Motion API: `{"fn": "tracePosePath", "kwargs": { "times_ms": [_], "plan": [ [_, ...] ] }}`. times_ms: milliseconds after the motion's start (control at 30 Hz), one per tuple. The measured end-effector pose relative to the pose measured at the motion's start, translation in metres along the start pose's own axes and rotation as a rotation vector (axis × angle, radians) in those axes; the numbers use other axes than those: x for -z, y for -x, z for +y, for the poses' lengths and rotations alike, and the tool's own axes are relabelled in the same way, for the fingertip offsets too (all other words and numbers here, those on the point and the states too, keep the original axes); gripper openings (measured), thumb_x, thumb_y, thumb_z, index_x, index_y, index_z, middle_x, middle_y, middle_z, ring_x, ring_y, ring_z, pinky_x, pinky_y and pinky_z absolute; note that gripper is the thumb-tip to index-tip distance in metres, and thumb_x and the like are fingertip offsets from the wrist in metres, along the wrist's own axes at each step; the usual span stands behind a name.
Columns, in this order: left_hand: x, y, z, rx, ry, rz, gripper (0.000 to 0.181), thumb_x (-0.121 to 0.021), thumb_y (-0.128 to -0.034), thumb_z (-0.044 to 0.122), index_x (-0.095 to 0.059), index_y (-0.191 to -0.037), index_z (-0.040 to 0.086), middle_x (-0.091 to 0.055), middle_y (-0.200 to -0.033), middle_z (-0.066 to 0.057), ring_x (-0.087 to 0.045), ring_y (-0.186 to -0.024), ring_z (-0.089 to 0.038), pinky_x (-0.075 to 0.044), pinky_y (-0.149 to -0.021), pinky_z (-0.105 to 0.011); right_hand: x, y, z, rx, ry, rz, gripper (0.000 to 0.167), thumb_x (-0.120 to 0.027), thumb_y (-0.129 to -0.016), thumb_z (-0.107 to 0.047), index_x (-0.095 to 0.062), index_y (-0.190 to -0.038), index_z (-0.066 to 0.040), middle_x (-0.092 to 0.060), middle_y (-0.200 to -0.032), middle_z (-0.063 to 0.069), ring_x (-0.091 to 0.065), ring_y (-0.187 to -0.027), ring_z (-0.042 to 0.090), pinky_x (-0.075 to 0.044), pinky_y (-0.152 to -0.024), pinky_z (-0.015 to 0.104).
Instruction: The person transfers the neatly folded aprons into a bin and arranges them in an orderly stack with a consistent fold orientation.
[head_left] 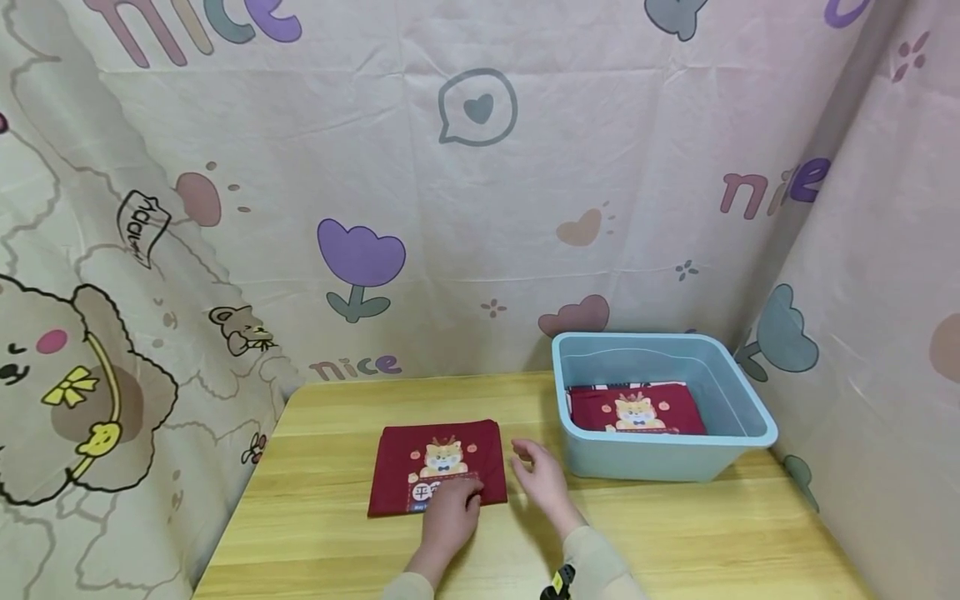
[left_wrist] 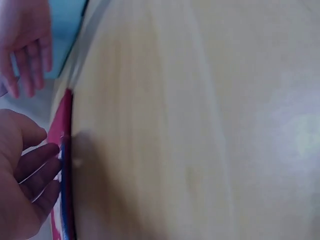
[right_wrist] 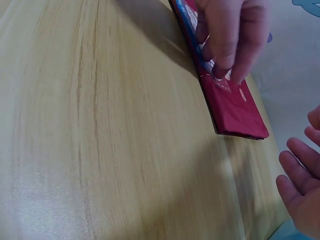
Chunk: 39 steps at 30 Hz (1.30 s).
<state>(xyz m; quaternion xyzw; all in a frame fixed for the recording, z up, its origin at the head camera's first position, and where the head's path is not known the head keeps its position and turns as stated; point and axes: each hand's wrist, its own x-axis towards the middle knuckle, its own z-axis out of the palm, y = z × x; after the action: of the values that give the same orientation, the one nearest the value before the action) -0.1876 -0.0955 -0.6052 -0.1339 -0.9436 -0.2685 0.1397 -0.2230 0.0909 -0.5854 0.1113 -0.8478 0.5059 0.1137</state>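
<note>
A flat folded dark red cloth [head_left: 393,458] with a printed cartoon animal lies on the wooden table. My left hand [head_left: 452,512] is over its lower right part, fingers loosely bent and close to the print; whether the fingertips touch the cloth I cannot tell. In the right wrist view the folded cloth [right_wrist: 235,110] shows layered edges beneath the left hand [right_wrist: 232,35]. My right hand [head_left: 543,481] hovers just right of the cloth, holding nothing, with its fingers relaxed and apart in the right wrist view.
A light blue plastic bin [head_left: 637,458] stands on the right of the table [head_left: 322,542]. Inside it lies another red cloth [head_left: 592,410] with the same print. Patterned curtains [head_left: 480,208] enclose the table at the back and both sides.
</note>
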Motion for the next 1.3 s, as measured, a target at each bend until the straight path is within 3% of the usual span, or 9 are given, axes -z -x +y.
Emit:
{"fn": "tracePosePath", "kwargs": {
  "times_ms": [100,267,500,733,1300],
  "plan": [
    [0.007,-0.001,-0.003,0.061,0.063,0.002,0.021,-0.071,-0.0866,0.008,-0.075,-0.107,0.009,-0.072,-0.103,-0.006,-0.066,-0.094,-0.026,-0.054,-0.081,-0.044,-0.001,0.002,0.001,0.005,-0.008,-0.003,0.027,-0.064,-0.093,-0.001,-0.064,-0.118,0.006,-0.067,-0.112,0.021,-0.064,-0.101,0.039,-0.052,-0.089,0.053],
    [0.023,0.0,-0.009,0.141,0.089,0.042,0.022,-0.071,-0.0869,0.007,-0.073,-0.109,0.007,-0.07,-0.099,-0.005,-0.064,-0.084,-0.02,-0.054,-0.074,-0.039,-0.002,0.004,0.003,0.001,-0.01,-0.018,0.027,-0.065,-0.093,-0.003,-0.064,-0.118,0.007,-0.066,-0.112,0.022,-0.064,-0.1,0.04,-0.053,-0.087,0.051],
    [0.04,-0.005,-0.024,0.255,0.097,0.11,0.029,-0.073,-0.0861,0.009,-0.07,-0.114,0.003,-0.069,-0.105,-0.013,-0.065,-0.096,-0.032,-0.052,-0.085,-0.05,-0.002,0.004,0.003,-0.019,-0.023,-0.024,0.029,-0.064,-0.092,-0.003,-0.062,-0.119,0.009,-0.066,-0.111,0.024,-0.064,-0.1,0.04,-0.053,-0.087,0.049],
    [0.054,-0.009,-0.036,0.348,0.124,0.15,0.034,-0.072,-0.0865,0.01,-0.067,-0.118,-0.002,-0.067,-0.111,-0.02,-0.063,-0.1,-0.036,-0.05,-0.087,-0.053,-0.005,0.006,0.001,-0.061,-0.036,-0.059,0.034,-0.065,-0.092,-0.005,-0.059,-0.123,0.01,-0.066,-0.111,0.024,-0.064,-0.1,0.039,-0.053,-0.088,0.049],
    [0.08,-0.011,-0.067,0.562,0.239,0.149,0.048,-0.065,-0.0936,0.014,-0.053,-0.132,-0.012,-0.058,-0.125,-0.032,-0.054,-0.116,-0.046,-0.043,-0.098,-0.057,-0.012,0.005,0.001,-0.111,-0.06,-0.07,0.043,-0.067,-0.09,-0.006,-0.055,-0.127,0.011,-0.066,-0.109,0.023,-0.064,-0.1,0.039,-0.052,-0.089,0.051]
  ]
}}
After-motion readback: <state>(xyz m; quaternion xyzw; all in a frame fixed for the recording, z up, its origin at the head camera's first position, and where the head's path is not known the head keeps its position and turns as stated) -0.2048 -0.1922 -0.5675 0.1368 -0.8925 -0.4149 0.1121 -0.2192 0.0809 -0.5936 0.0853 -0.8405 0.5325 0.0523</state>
